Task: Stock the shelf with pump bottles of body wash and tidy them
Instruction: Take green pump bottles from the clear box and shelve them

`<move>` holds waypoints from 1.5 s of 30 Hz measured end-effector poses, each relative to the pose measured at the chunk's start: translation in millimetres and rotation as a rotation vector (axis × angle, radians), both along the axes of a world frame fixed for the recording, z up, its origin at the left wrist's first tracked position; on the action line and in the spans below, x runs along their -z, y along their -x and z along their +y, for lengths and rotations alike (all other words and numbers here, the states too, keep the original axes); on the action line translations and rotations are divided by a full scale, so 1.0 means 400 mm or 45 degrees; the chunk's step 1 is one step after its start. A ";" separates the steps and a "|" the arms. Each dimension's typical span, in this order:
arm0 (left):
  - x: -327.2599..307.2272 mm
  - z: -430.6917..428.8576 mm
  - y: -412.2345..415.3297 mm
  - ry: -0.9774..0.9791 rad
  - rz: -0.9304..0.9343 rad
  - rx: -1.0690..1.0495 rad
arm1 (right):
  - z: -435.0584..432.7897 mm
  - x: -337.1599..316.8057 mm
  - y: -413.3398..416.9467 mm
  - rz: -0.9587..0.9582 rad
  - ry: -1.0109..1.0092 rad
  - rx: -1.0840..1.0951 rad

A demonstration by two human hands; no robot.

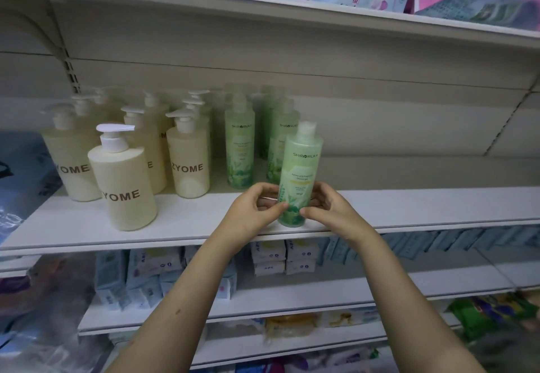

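Left hand (251,212) & right hand (330,207) pinch green bottle (299,168) low; slick plastic, prob heavy, tippy. Mid-body grip looks safer.

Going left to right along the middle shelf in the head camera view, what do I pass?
front cream pump bottle → second cream pump bottle → standing green bottle → held green bottle → right hand → bare shelf
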State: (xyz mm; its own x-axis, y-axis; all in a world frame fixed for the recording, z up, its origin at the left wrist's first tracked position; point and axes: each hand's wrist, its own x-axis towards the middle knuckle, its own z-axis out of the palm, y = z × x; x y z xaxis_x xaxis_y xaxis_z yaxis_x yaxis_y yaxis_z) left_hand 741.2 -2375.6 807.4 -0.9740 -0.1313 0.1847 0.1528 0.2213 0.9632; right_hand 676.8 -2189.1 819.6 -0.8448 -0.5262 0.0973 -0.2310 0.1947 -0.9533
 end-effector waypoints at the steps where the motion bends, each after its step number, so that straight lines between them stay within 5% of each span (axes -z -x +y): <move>1: 0.000 0.000 0.001 0.004 -0.003 0.002 | -0.002 0.001 0.001 0.000 0.007 0.008; 8: -0.006 0.004 0.000 0.048 -0.020 -0.005 | 0.003 0.007 -0.008 -0.014 0.092 0.027; 12: -0.023 0.032 -0.035 0.121 -0.047 -0.145 | 0.043 0.016 -0.066 0.085 0.248 0.329; 18: -0.040 0.157 -0.159 -0.259 0.065 -0.453 | 0.167 0.013 -0.247 0.064 0.579 0.652; 27: -0.096 0.401 -0.306 -0.324 0.057 0.013 | 0.429 -0.047 -0.508 0.181 0.708 0.931; 32: -0.089 0.565 -0.419 -0.530 -0.119 0.139 | 0.603 -0.052 -0.663 0.191 0.649 1.055; 45: -0.085 1.080 -0.704 -0.534 -0.206 0.549 | 1.104 -0.090 -1.106 0.163 0.469 1.511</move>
